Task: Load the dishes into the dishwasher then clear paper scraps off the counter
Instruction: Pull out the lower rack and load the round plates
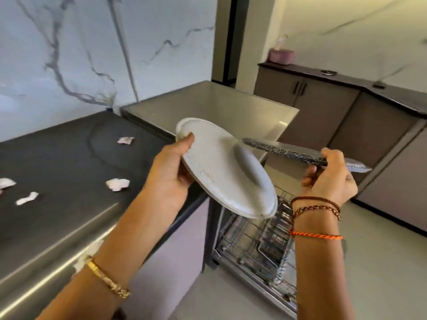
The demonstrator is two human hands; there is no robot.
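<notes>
Two plates are in the air, one in each hand. The left hand (172, 168) grips a white plate (221, 172) at its upper left rim, thumb curled over the edge and fingers behind it. It is round, matt and lightly speckled, tilted steeply so its face turns up and right. There may be a second plate stacked under it; the blur leaves that unclear. The right hand (329, 179) pinches a dark plate (288, 152) at its right rim, thumb on top and fingers curled beneath. This one is seen nearly edge-on, thin and flat, with a rough mottled grey-black surface, and its left tip just overlaps the white plate's rim.

Both plates hang beyond the counter's (57, 158) right edge, above a wire rack (256, 241) of thin metal rods pulled out near the floor.

Four crumpled white scraps show clearly on the dark stone counter: one (125, 140) toward the back, one (117, 184) near the middle, one (27, 198) left of it, one (5, 182) at the left edge. Another white scrap (89, 252) lies at the front edge, partly behind the left forearm.
</notes>
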